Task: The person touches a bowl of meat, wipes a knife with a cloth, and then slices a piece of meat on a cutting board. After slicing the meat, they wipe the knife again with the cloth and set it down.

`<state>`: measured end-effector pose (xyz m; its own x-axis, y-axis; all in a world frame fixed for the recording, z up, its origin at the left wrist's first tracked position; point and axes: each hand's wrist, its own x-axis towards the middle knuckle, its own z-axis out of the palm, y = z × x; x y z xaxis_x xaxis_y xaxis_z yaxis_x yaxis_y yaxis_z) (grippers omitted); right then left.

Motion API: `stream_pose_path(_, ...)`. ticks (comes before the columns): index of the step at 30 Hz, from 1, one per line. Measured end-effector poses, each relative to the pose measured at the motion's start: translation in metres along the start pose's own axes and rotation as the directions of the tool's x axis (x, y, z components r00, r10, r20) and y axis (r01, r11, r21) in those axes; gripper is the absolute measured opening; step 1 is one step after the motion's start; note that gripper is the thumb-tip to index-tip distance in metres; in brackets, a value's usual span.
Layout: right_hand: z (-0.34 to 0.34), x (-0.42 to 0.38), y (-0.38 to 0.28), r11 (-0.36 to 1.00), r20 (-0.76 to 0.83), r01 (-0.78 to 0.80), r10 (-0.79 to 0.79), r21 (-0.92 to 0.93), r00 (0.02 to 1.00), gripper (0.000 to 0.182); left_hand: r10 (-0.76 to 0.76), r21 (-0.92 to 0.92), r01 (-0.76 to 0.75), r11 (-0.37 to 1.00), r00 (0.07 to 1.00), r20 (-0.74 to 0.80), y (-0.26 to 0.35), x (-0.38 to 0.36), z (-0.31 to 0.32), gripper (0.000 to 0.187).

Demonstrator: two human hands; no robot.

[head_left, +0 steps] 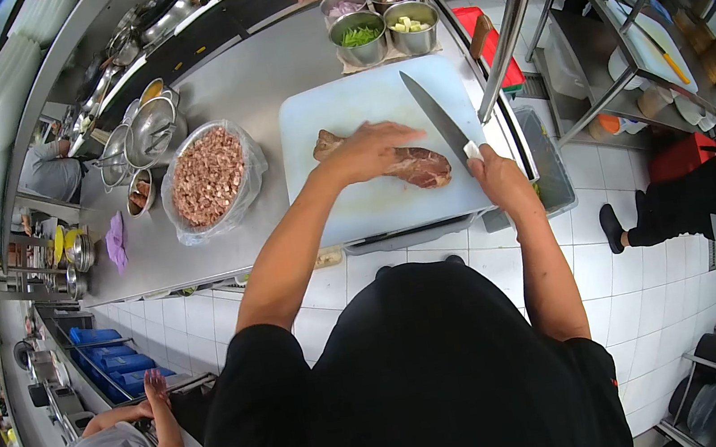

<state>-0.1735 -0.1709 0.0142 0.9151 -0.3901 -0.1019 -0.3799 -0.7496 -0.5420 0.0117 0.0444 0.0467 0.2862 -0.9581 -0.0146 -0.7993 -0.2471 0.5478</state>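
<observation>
One long, reddish-brown meat slab (425,168) lies inside the white rectangular plastic cutting board (338,104), bare surface beyond. The left hand (362,152), fingers extended, covers its middle; the right hand (501,176) grips a white-handled steel knife (436,112) near the right edge.

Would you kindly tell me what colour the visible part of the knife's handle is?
The knife's handle shows white, seen best in the head view.

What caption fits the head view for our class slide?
Left hand over meat, right hand holding a knife, at a cutting board.
</observation>
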Motion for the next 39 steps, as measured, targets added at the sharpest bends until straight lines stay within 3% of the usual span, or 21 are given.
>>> stream_pose_path(3,-0.003,-0.001,-0.002,1.000,0.013,-0.002,0.002,0.005,1.000,0.033,-0.127,-0.002,0.135,0.991,0.920,-0.370,-0.014,-0.039,0.009,0.055)
stream_pose_path(9,-0.005,-0.002,-0.002,0.992,0.021,0.110,-0.109,-0.066,0.994,0.029,-0.101,0.150,0.244,0.958,0.777,-0.621,0.023,-0.062,0.065,0.048)
stream_pose_path(13,-0.016,-0.012,-0.009,0.976,0.060,0.157,-0.149,-0.153,0.987,0.027,-0.116,0.243,0.327,0.913,0.781,-0.614,0.009,-0.050,0.073,0.054)
stream_pose_path(18,0.001,-0.042,-0.024,0.964,0.095,0.191,-0.176,-0.183,0.980,0.026,-0.043,0.312,0.253,0.916,0.834,-0.550,-0.019,-0.050,0.058,0.053)
stream_pose_path(22,-0.003,-0.049,-0.031,0.969,0.064,0.178,-0.170,-0.169,0.983,0.027,-0.049,0.310,0.242,0.920,0.852,-0.521,-0.005,-0.064,0.045,0.047)
stream_pose_path(25,-0.021,-0.049,-0.045,0.984,0.009,0.158,-0.158,-0.088,0.987,0.027,-0.044,0.058,0.106,0.993,0.764,-0.644,0.003,-0.051,0.056,0.048)
stream_pose_path(28,-0.021,-0.048,-0.046,0.977,0.038,0.169,-0.166,-0.129,0.985,0.027,0.011,0.153,0.102,0.983,0.797,-0.603,0.005,-0.045,0.068,0.046)
stream_pose_path(32,-0.005,-0.045,-0.028,0.951,0.149,0.166,-0.130,-0.261,0.980,0.024,-0.013,0.163,0.163,0.973,0.744,-0.668,0.003,-0.040,0.072,0.045)
stream_pose_path(39,-0.019,-0.043,-0.043,0.928,0.123,0.170,-0.136,-0.331,0.983,0.025,-0.032,0.153,0.194,0.969,0.712,-0.702,0.011,-0.031,0.071,0.041)
